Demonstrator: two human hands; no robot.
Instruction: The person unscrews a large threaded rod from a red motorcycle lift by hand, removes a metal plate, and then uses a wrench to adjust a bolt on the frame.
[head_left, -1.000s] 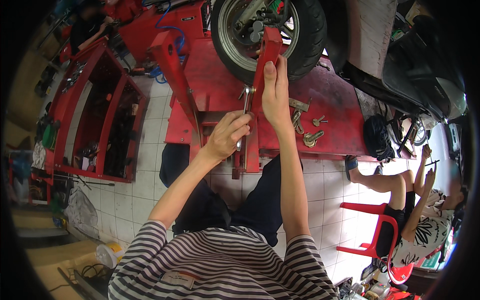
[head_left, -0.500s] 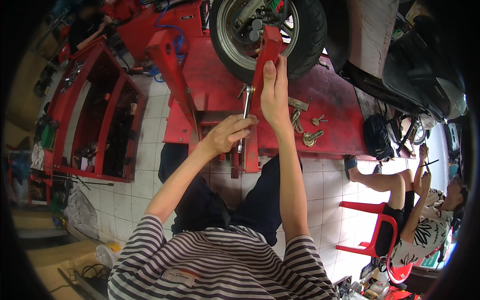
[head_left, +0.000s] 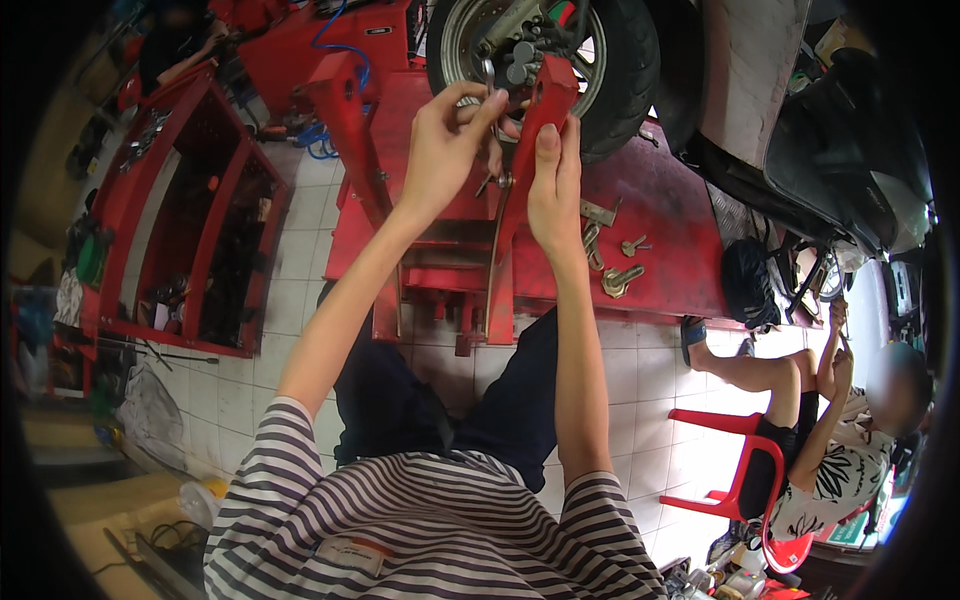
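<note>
A shiny wrench (head_left: pixel 488 72) is held in the closed fingers of my left hand (head_left: pixel 445 155). Its upper end sticks out above the fingers; its lower part is largely covered by my hand, close to a bolt (head_left: pixel 503 181) on the inner side of the red metal upright (head_left: pixel 513 200). My right hand (head_left: pixel 555 195) grips that same upright from the right side, thumb along its face. A second red upright (head_left: pixel 352 150) stands to the left. Beyond both hands is a wheel with a black tyre (head_left: pixel 630 80).
Loose hardware, including a large bolt (head_left: pixel 622 281) and a small one (head_left: pixel 635 246), lies on the red platform (head_left: pixel 670 270). A scooter (head_left: pixel 830 150) occupies the right. A red shelf cart (head_left: pixel 125 290) stands left. Another person sits on a red chair (head_left: pixel 745 450) at right, holding a tool.
My left hand has moved up and away from me along the upright, and the wrench has swung from pointing toward me to pointing away. My right hand keeps its grip.
</note>
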